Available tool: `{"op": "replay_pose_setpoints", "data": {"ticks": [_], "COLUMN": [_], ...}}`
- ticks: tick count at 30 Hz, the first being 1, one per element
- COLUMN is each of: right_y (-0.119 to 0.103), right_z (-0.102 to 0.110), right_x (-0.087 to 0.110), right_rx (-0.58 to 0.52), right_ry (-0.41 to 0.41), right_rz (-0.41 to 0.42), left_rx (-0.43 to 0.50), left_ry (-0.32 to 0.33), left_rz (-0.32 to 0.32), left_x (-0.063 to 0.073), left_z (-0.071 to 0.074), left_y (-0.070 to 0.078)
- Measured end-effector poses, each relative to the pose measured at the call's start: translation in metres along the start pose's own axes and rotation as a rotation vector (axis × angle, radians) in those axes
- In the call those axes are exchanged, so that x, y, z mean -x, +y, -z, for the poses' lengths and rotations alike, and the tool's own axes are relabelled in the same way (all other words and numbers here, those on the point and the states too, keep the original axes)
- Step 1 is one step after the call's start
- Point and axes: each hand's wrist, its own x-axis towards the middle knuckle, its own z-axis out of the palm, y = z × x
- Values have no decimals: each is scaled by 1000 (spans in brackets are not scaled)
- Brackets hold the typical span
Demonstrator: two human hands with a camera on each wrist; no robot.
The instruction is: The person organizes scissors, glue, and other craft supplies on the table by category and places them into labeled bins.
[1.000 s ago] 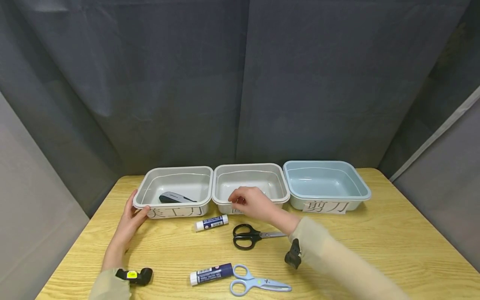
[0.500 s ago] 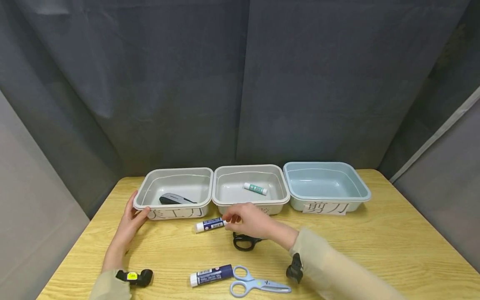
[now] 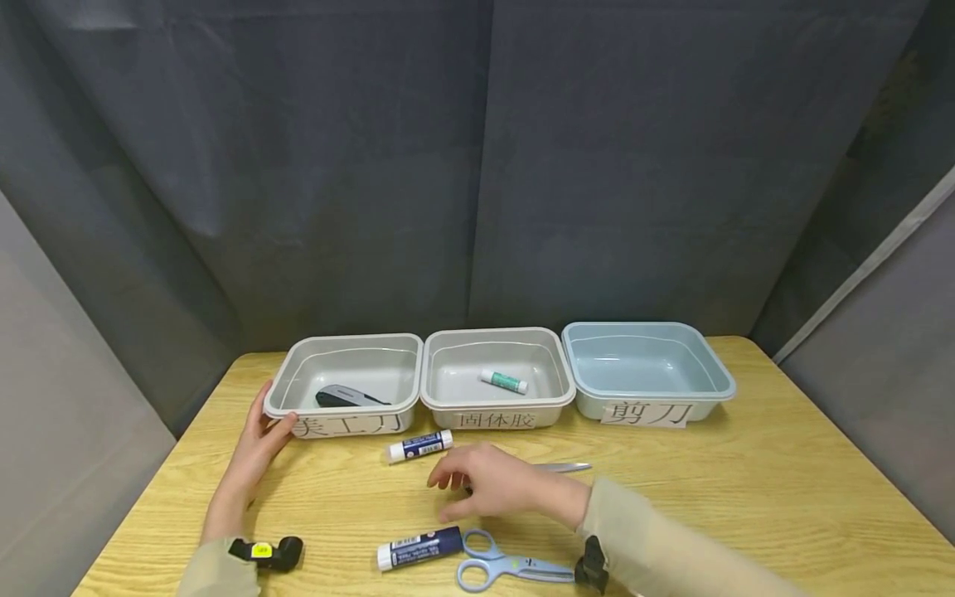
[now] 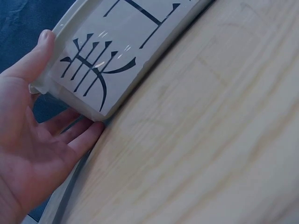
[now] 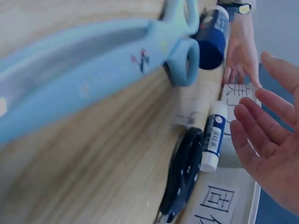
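Note:
My left hand [image 3: 257, 439] holds the front left corner of the left grey bin [image 3: 366, 356], thumb on its rim and fingers round the corner near the table. Inside that bin lies a utility knife [image 3: 346, 396]. My right hand [image 3: 492, 481], fingers loosely bent and holding nothing, is over the black-handled scissors. It hides their handles in the head view; only the blades [image 3: 567, 468] show there, while the right wrist view shows the black handles [image 5: 183, 172]. Behind its fingers lies a blue-and-white glue stick [image 3: 420, 446]. Nearer lie a larger glue stick [image 3: 420, 549] and light blue scissors [image 3: 515, 565].
The middle grey bin [image 3: 455, 381] holds a small green-and-white glue stick [image 3: 504, 381]. A light blue bin [image 3: 619, 369] stands to its right. All three bins carry paper labels in front and line the back of the wooden table [image 3: 746, 497], before a dark curtain [image 3: 477, 166].
My right hand has come back from over the middle bin toward the front, above the black scissors. The green glue stick in that bin is now uncovered. My left hand stays at its bin.

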Motion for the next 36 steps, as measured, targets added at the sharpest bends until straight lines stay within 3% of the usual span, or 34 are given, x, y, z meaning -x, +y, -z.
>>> {"op": "replay_pose_setpoints", "data": {"ticks": [10,36], "right_y": [-3,-4], "right_z": [-13,-27], "right_x": [5,5], "right_rx": [-12,-10], "right_ry": [-108,-200], "right_rz": [-1,37], "left_rx": [13,22], "left_ry": [-1,2], "left_rz": [-22,-23], "left_x": [0,1], "left_z": [1,0], "left_y": [-2,-1]}}
